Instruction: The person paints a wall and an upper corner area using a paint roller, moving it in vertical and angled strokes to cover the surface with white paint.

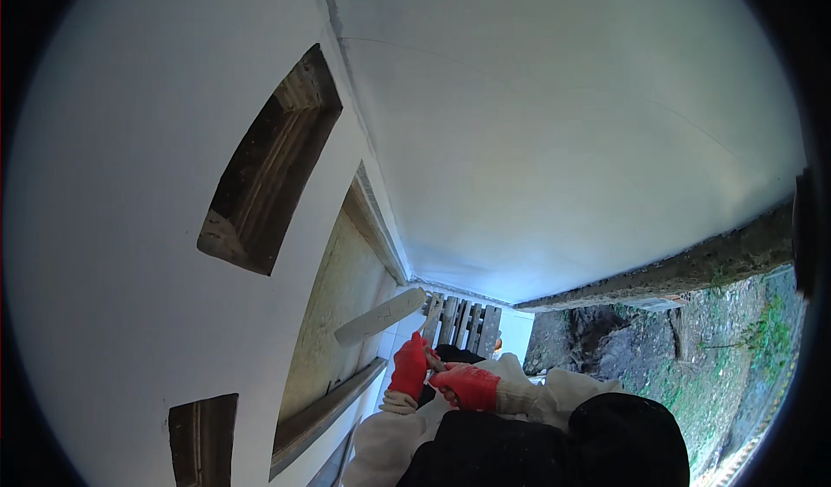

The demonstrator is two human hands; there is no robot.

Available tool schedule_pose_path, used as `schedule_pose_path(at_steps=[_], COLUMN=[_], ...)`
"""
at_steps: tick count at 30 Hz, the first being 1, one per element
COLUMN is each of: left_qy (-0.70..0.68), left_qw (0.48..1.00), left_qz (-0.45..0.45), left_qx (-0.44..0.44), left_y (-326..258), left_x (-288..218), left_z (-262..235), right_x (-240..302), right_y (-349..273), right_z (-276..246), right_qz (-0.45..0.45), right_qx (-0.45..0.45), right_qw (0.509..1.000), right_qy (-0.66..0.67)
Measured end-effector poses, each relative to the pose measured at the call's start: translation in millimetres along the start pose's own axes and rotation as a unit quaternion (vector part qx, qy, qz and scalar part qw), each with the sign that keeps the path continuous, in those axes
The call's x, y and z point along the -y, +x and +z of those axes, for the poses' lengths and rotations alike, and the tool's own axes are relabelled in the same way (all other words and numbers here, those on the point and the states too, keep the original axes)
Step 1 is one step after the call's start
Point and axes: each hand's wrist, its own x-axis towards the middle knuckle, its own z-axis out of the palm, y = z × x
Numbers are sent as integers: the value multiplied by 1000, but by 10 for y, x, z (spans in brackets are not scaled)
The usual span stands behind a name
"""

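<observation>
My left hand (409,371), in a red-coated glove with a pale cuff, is closed and raised in front of my body. Just above it is a long, flat, pale blade (379,316) with a narrow neck, which looks like a plastering trowel, tilted up to the right. My right hand (470,387), in a matching red glove, is closed beside the left, its fingers around a brownish handle (434,363). Whether this handle belongs to the trowel is hard to make out. The two hands nearly touch.
A white wall (130,141) with recessed openings (277,167) rises on the left. Overhead spreads a smooth white ceiling (563,123). Wooden slats (463,322) stand beyond my hands. To the right, past a rough concrete edge (658,266), lies ground with rubble and greenery (710,348) far below.
</observation>
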Motion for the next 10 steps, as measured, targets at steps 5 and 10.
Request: schedule_pose_path(at_steps=[5, 10], left_qy=[52, 211], left_qw=[996, 976], left_qz=[57, 55], left_qx=[36, 7], left_y=[27, 430], left_x=[61, 639], left_z=[-165, -374], right_x=[-73, -376], right_y=[325, 795], right_z=[-233, -525], right_qz=[48, 102], right_qx=[-15, -32], right_qw=[999, 994], right_qy=[-17, -1])
